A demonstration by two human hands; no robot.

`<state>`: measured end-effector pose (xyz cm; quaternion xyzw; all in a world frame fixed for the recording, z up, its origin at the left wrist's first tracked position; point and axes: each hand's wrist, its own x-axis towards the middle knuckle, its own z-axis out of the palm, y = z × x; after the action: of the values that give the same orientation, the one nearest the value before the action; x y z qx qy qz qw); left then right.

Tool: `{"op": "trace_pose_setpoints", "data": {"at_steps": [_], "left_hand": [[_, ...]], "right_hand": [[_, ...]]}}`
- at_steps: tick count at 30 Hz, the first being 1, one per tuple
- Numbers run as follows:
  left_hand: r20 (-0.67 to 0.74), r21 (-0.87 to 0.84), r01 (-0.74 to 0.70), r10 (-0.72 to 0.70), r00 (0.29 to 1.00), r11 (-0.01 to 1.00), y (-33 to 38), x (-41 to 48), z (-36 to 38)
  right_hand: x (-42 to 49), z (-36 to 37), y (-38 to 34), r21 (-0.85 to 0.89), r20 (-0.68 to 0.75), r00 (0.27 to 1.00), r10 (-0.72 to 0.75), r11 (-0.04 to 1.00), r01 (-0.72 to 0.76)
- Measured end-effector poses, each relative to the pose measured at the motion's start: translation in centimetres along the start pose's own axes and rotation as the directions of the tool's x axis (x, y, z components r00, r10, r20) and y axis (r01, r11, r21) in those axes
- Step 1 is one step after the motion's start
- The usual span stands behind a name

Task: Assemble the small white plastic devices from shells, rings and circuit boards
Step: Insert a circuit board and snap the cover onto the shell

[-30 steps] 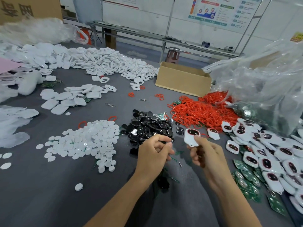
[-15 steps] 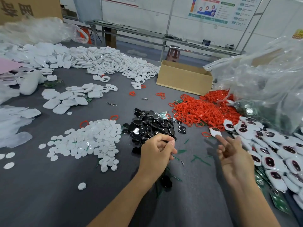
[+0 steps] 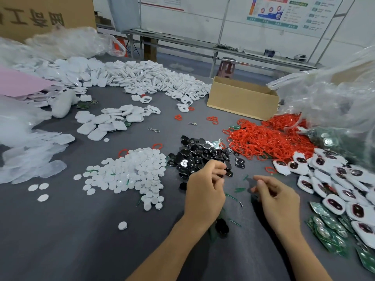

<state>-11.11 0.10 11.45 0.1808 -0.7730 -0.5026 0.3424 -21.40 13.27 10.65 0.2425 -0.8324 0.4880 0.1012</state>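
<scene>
The half-built devices (image 3: 332,203), white shells with a dark oval window each, lie heaped at the right side of the grey table (image 3: 60,230), partly over a spread of green circuit boards (image 3: 332,228). Just behind them is the pile of red rings (image 3: 263,138). The right hand (image 3: 278,197) hovers near these, fingers loosely bent, holding nothing that shows. The left hand (image 3: 205,191) is at the near edge of the black pieces (image 3: 198,155), its fingers curled inward (whether they pinch one I cannot tell). Left of that pile lie the white round discs (image 3: 134,171). Further back are plain white shells (image 3: 109,122), a long heap of white frames (image 3: 154,80), and a cardboard box (image 3: 241,98) beside crumpled clear plastic bags (image 3: 334,98).
</scene>
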Motion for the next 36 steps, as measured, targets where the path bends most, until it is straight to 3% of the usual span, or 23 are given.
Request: {"op": "trace_pose_setpoints", "data": {"at_steps": [5,11,16,21,29,36], "left_hand": [[-0.083,0.33,-0.064,0.096,0.992,0.942,-0.1,3.3,-3.3],[-0.145,0.726,0.073,0.049,0.988,0.684,-3.0,12.7,-12.9],[-0.124,0.798,0.127,-0.047,0.991,0.589,-8.0,16.9,-17.7],[0.029,0.826,-0.013,-0.02,0.999,0.564,-10.0,21.4,-16.9],[0.182,0.965,-0.136,-0.201,0.963,0.226,-11.5,28.0,-14.7],[0.097,0.962,-0.069,-0.094,0.991,0.265,-11.4,26.9,-13.9]], "right_hand": [[-0.3,-0.1,-0.1,-0.04,-0.009,0.999,-0.043,0.998,0.043],[-0.4,0.1,-0.2,-0.079,0.007,0.997,-0.072,0.994,0.073],[-0.4,0.3,-0.5,-0.107,0.056,0.991,-0.12,0.986,0.125],[-0.4,0.5,-0.8,-0.149,0.046,0.988,-0.15,0.977,0.155],[0.3,1.0,-0.2,-0.193,-0.016,0.984,-0.178,0.966,0.172],[0.5,0.9,-0.3,-0.182,0.011,0.985,-0.171,0.968,0.17]]}}
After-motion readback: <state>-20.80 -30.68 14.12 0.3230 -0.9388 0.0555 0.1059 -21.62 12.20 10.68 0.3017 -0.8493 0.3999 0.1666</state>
